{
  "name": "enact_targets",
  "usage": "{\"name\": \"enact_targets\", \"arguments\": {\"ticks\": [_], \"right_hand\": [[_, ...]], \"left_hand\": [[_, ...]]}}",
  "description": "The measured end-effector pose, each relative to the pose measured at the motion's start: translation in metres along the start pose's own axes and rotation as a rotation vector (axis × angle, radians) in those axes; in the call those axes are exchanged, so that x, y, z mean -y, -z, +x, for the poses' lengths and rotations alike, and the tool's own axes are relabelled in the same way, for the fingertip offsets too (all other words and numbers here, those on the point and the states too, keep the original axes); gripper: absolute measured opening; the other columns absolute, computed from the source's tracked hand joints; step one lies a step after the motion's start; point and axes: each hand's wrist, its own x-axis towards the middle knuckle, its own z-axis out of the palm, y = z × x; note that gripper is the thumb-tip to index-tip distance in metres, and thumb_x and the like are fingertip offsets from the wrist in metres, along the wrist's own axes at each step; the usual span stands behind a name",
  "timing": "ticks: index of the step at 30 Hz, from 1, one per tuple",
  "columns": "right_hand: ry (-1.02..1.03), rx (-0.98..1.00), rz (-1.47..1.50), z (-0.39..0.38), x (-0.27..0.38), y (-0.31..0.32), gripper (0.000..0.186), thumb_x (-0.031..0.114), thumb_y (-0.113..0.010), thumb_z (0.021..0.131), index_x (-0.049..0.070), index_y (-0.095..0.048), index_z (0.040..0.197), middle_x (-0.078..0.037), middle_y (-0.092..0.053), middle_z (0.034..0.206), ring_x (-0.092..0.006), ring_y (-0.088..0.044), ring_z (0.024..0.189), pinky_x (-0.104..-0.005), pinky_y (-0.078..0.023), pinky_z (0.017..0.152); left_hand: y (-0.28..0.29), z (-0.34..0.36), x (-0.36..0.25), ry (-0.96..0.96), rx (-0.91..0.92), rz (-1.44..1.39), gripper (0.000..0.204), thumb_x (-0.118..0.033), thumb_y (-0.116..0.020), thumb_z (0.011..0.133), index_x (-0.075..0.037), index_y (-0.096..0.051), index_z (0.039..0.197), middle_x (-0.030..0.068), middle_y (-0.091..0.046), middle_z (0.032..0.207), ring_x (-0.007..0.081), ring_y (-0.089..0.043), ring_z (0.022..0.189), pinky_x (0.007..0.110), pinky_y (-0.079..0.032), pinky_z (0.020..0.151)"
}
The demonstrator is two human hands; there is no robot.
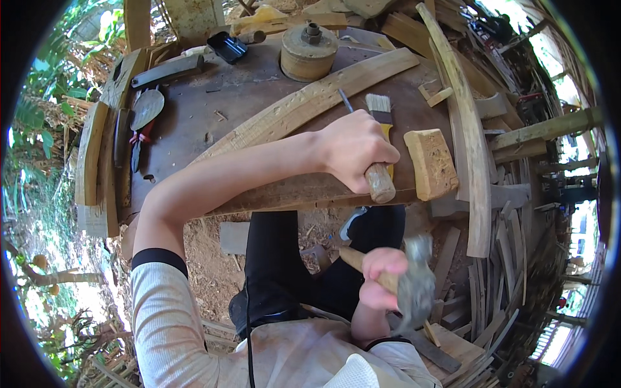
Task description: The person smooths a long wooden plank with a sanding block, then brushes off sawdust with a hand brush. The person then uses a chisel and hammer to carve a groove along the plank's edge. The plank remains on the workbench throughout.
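Note:
My left hand (362,152) is closed in a fist around the thick wooden handle of a chisel (380,184). Its thin metal shaft points away toward a curved wooden board (291,110) with small notches; whether the tip touches the board I cannot tell. In my right hand (381,278), held low over my lap, is a hammer (416,284), its head smeared by motion. A flat paintbrush (379,107) lies just beyond my left fist, its handle partly hidden. To the right of that fist rests a rough wooden block (430,165) near the table's front edge.
On the brown table (174,110), a round wooden piece with a metal nut (309,52) stands at the back. Pliers (138,145), a trowel-shaped tool (148,108) and a black box (226,46) lie left. A long pole (462,123) and stacked wood strips (511,252) line the right.

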Motion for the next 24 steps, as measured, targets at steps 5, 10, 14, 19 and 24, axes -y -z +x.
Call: {"name": "enact_targets", "arguments": {"ticks": [5, 10, 14, 19, 24], "right_hand": [[0.022, 0.028, 0.075, -0.011, -0.012, -0.002, 0.080, 0.085, -0.042, 0.096, 0.007, -0.057, 0.104, -0.004, -0.051, 0.071, -0.0162, -0.045, 0.050, -0.0297, -0.037, 0.044], [-0.109, -0.011, 0.064, -0.020, -0.028, -0.003, 0.073, 0.077, -0.049, 0.098, 0.005, -0.058, 0.101, -0.006, -0.055, 0.071, -0.0165, -0.050, 0.053, -0.0295, -0.038, 0.047], [0.005, -0.043, 0.163, -0.025, -0.031, -0.003, 0.071, 0.075, -0.050, 0.100, 0.004, -0.056, 0.102, -0.006, -0.056, 0.071, -0.0155, -0.050, 0.052, -0.0290, -0.038, 0.048], [-0.169, -0.035, 0.161, -0.023, -0.033, -0.009, 0.085, 0.091, -0.040, 0.094, 0.009, -0.053, 0.113, -0.004, -0.050, 0.072, -0.0150, -0.045, 0.050, -0.0291, -0.038, 0.044], [0.164, -0.123, 0.188, -0.031, -0.051, -0.003, 0.087, 0.092, -0.039, 0.094, 0.008, -0.053, 0.111, -0.004, -0.051, 0.072, -0.0157, -0.048, 0.052, -0.0304, -0.041, 0.046]], "left_hand": [[-0.001, -0.005, 0.006, -0.020, 0.027, 0.038, 0.029, -0.027, -0.074, 0.059, -0.011, -0.052, 0.063, 0.0100, -0.058, 0.058, 0.0384, -0.064, 0.060, 0.049, -0.047, 0.053], [-0.008, -0.009, 0.007, -0.050, 0.051, 0.044, 0.029, -0.029, -0.075, 0.059, -0.011, -0.054, 0.067, 0.0089, -0.062, 0.061, 0.0369, -0.066, 0.062, 0.049, -0.048, 0.054], [-0.008, -0.010, 0.009, -0.068, 0.093, 0.113, 0.028, -0.027, -0.077, 0.058, -0.011, -0.055, 0.069, 0.0082, -0.063, 0.063, 0.0346, -0.066, 0.062, 0.047, -0.050, 0.055], [-0.008, -0.018, 0.016, -0.123, 0.091, 0.090, 0.027, -0.024, -0.079, 0.057, -0.011, -0.058, 0.070, 0.0063, -0.062, 0.064, 0.0314, -0.064, 0.060, 0.044, -0.051, 0.056], [-0.014, -0.012, 0.014, -0.118, 0.127, 0.112, 0.026, -0.024, -0.079, 0.058, -0.011, -0.060, 0.070, 0.0057, -0.063, 0.064, 0.0307, -0.065, 0.061, 0.044, -0.051, 0.057]]}}
